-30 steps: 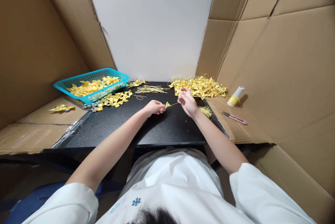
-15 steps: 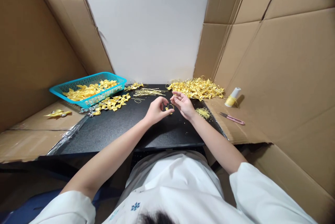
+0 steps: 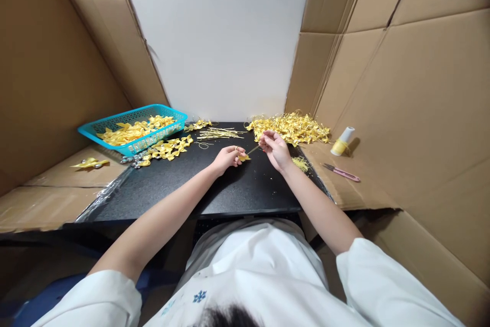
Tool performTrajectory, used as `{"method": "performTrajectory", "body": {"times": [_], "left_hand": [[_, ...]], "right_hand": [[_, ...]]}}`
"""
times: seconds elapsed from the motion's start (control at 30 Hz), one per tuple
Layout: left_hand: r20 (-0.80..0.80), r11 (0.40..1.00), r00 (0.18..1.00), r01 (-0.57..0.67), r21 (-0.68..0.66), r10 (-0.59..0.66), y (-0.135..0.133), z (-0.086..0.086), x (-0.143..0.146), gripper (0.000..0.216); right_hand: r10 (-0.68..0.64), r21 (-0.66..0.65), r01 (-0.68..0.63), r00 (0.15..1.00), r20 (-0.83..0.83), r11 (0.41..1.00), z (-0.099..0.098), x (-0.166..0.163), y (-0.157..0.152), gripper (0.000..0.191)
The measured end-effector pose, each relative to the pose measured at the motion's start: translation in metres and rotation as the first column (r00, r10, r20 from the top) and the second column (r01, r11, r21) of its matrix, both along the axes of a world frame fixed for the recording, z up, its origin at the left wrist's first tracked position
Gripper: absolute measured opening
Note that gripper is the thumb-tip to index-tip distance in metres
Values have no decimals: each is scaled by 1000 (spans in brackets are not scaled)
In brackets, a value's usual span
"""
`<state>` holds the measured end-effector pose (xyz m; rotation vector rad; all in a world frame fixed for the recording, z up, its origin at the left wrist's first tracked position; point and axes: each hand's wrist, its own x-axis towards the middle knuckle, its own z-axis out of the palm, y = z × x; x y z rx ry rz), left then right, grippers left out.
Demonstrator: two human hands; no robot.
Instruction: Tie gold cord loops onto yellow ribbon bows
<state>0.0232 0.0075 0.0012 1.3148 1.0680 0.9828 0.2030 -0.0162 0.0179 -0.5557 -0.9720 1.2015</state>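
Head view: the left hand pinches a yellow bow above the desk's middle; to its right, the right hand grips the bow's cord, apparently for tautness.

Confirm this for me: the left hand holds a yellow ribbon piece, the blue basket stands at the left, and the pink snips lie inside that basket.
Not quite: the pink snips lie on the cardboard at the right, as the head view shows. The left hand does hold a yellow ribbon piece, and the blue basket stands at the left.
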Motion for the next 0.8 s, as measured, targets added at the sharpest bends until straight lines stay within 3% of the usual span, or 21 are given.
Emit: {"method": "performTrajectory", "body": {"times": [0.1, 0.17, 0.23, 0.3, 0.37, 0.4, 0.47, 0.53, 0.6, 0.8], "left_hand": [[22, 992, 997, -69, -108, 72, 5, 1, -5, 21], [-9, 985, 989, -150, -90, 150, 8, 0, -8, 25], [-73, 958, 957, -274, 84, 280, 7, 0, -10, 31], [-109, 889, 934, -280, 363, 339, 3, 3, -10, 31], [-153, 824, 962, -104, 557, 225, -4, 6, -6, 28], [-194, 815, 973, 14, 580, 122, -7, 8, -4, 29], [-268, 823, 961, 211, 528, -75, -11, 9, 2, 33], [-284, 837, 933, 329, 436, -219, -10, 6, 7, 37], [-268, 854, 925, 358, 377, -269, -6, 2, 8, 44], [-274, 879, 932, 327, 348, -238, -1, -3, -1, 42]], "right_hand": [[-6, -6, 6, 1000, 28, 1000, 0, 1, 0, 16], [-15, -6, 16, 998, 61, 1000, 1, 0, -1, 15], [-16, -3, 17, 996, 85, 1000, 1, -2, -2, 17], [-8, -2, 8, 996, 92, 1000, 0, -5, -4, 21], [2, 3, -3, 995, 97, 1000, 0, -9, -5, 24], [8, 6, -8, 995, 102, 1000, -1, -10, -5, 24], [17, 12, -18, 994, 110, 1000, -1, -12, -5, 26], [20, 7, -21, 994, 107, 1000, -2, -12, -4, 26], [2, 2, -2, 996, 84, 1000, -2, -10, -3, 26], [-129, -35, 130, 992, 12, 991, 0, 3, 4, 19]]}}
